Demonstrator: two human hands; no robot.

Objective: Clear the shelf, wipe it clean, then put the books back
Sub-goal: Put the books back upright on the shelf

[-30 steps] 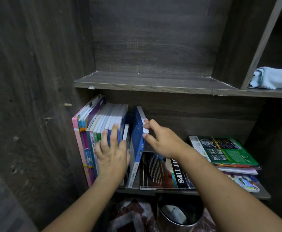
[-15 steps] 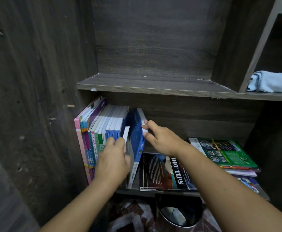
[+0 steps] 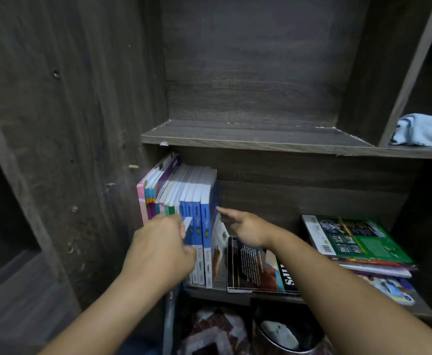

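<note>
Upright books (image 3: 184, 201) packed at centre left of the frame on the lower shelf (image 3: 235, 294), beneath the bare upper shelf (image 3: 235, 135). Left hand (image 3: 158, 249) curled at the spines, fingers (image 3: 176, 224) apparently pinching a thin book (image 3: 188, 222) with a white edge, though blurred and not certain. Right hand (image 3: 245, 228) holding nothing, index finger straight against the outermost blue book (image 3: 213, 213). Probably squaring up the row. Best done by bracing the row from the right, then sliding the thin one straight, spine flush with its neighbours. Keep clear of the black book (image 3: 256, 267) lying flat just beside.
</note>
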